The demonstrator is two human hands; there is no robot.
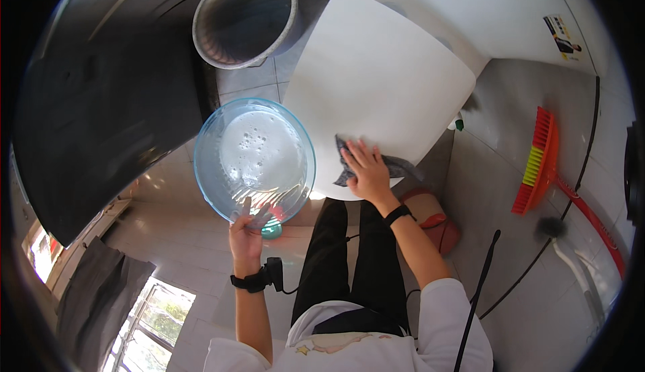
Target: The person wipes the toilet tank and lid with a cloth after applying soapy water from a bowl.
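Note:
My left hand (246, 236) grips the near rim of a clear blue plastic basin (203, 170), its fingers showing through the wall. Shallow water with bubbles lies inside the basin. My right hand (368, 170) holds a dark grey cloth (402, 168) pressed against the near part of a white toilet lid (376, 70), fingers spread over it. Cloth sticks out on both sides of the hand. The lid is down, just right of the basin.
A large round bucket (293, 16) of dark water stands at the far left. An orange broom (547, 164) and a toilet brush (551, 227) are on the right. A red and white container (440, 227) sits by my right leg. A black panel (107, 117) fills the left.

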